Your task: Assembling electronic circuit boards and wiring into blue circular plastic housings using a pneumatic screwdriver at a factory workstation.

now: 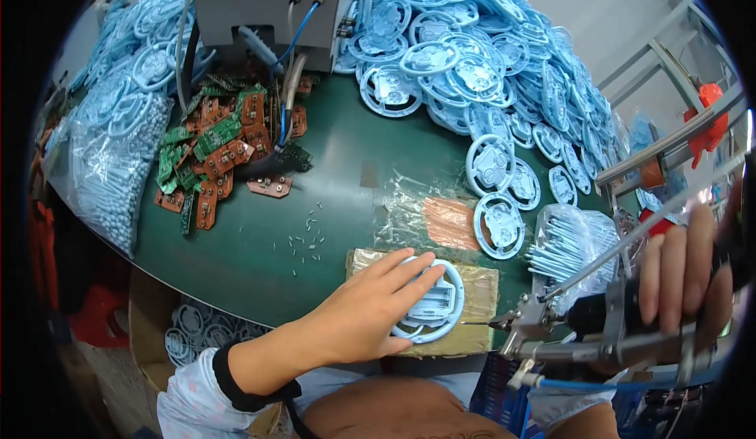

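Observation:
A light-blue toy steering wheel (442,301) lies on a tape-covered block (479,285) at the table's near edge, a rectangular slotted compartment in its middle facing up. Across its left side stretches my left hand (366,309), fingers over the far rim and thumb by the near rim, holding it down. My right hand (677,274) is closed around a black power screwdriver (591,313) at the right, partly blurred. The driver's metal front carries a thin bit that points left, close to the wheel's right rim. Whether the bit touches the wheel I cannot tell.
Piles of similar blue wheels (472,73) cover the far right. Green and brown circuit boards (213,151) lie heaped below a grey machine (264,6). Small screws (307,238) are scattered on the green table (331,179). Bags of blue rods (575,238) stand nearby.

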Demonstrator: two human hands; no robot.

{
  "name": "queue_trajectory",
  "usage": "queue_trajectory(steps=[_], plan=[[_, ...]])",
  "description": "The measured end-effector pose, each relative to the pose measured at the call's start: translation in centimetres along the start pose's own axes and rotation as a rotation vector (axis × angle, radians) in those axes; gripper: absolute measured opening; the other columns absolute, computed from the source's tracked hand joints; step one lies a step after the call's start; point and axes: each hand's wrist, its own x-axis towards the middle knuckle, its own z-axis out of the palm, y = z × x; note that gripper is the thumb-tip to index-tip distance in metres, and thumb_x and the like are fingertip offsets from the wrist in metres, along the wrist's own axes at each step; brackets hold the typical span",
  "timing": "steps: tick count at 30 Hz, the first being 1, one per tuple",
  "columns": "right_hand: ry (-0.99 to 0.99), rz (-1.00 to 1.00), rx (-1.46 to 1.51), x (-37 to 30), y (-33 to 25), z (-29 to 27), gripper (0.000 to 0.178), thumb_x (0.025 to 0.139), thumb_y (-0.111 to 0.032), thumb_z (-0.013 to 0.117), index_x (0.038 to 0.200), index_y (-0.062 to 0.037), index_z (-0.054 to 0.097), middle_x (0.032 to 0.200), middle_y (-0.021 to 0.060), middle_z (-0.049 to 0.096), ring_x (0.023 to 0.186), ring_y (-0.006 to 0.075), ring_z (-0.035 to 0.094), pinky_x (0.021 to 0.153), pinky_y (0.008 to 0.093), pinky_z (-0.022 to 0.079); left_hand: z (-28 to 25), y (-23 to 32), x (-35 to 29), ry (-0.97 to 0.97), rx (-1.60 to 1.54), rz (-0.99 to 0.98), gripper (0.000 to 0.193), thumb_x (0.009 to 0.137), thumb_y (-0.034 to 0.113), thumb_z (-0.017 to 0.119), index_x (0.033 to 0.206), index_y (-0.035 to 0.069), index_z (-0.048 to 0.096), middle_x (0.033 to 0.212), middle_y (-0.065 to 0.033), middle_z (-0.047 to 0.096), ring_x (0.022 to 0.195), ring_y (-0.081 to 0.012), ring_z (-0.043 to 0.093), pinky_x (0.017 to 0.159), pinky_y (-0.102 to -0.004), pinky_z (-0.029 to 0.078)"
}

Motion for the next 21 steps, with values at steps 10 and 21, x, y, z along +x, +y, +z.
queue_trajectory(steps=[10,21], plan=[[0.073,-0.121,0.014,-0.3,1.8,2.4,0.016,0.092,-0.006,0.058,0.104,-0.0002,0.048,0.065,0.0047,0.058,0.059,0.0130,0.066,0.055,0.0218,0.059,0.1,-0.2,0.0,-0.020,0.021,0.004,0.092,0.068,0.019,0.082,0.146,0.002,0.036,0.149,-0.0181,0.037,0.134,-0.0412,0.037,0.111,-0.0455,0.035],[-0.055,-0.046,0.022,-2.0,0.2,0.0,0.008,0.092,-0.004,0.059,0.086,-0.0006,0.056,0.068,0.0079,0.061,0.061,0.0156,0.068,0.052,0.0243,0.059,0.5,-0.3,-0.1,0.034,0.055,0.041,0.088,0.065,0.015,0.082,0.141,0.000,0.039,0.143,-0.0201,0.041,0.133,-0.0410,0.038,0.107,-0.0463,0.039]])
